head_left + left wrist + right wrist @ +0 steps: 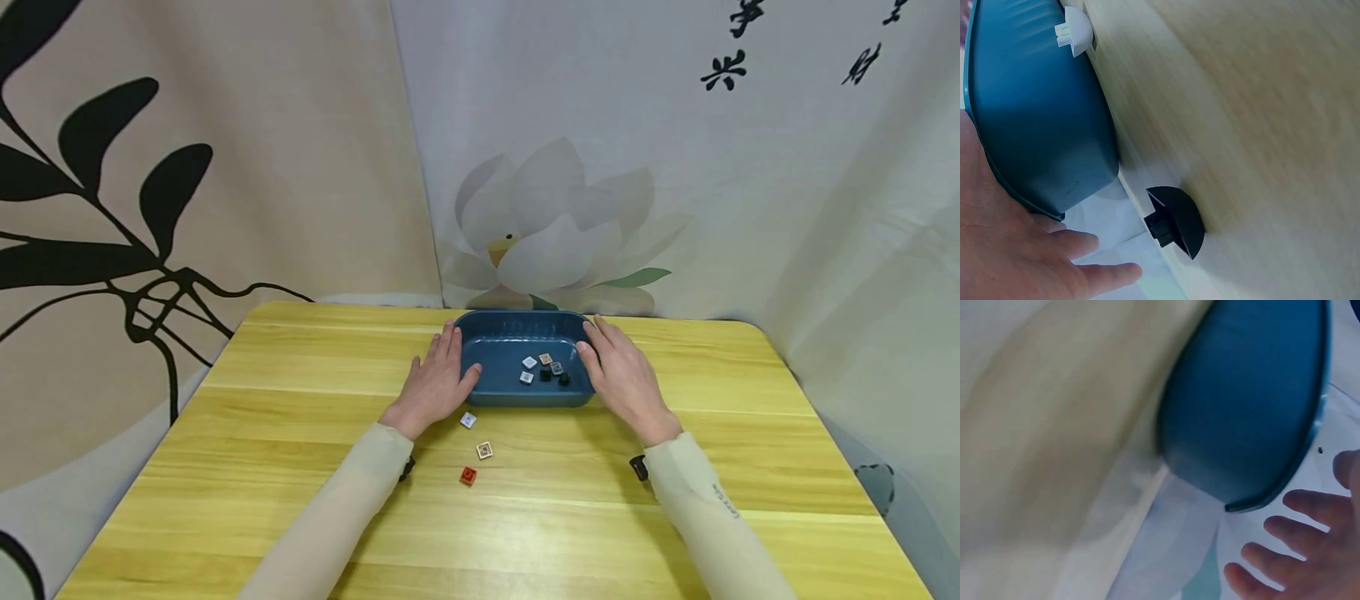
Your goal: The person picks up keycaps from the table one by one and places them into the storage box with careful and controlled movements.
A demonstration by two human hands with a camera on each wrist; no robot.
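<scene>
A blue rectangular tray [510,398] sits at the table's far side. In it lie several small square caps, white, beige, grey and black, resembling keyboard keycaps. My left hand [431,383] is at the tray's left end, fingers nearly straight, thumb over the rim. At the right end, my right hand [626,383] has its fingers extended along the rim; the right wrist view shows them spread. A white cap [468,420], a beige cap [484,450] and a red cap [468,476] lie in front of the tray. The left wrist view also shows a black stemmed cap [1182,225] beside it.
The light wooden table [540,533] has a back edge just behind the tray. Printed curtains [315,150] hang behind and beside it. A dark wrist device [640,467] is under the right sleeve, with another [407,468] under the left.
</scene>
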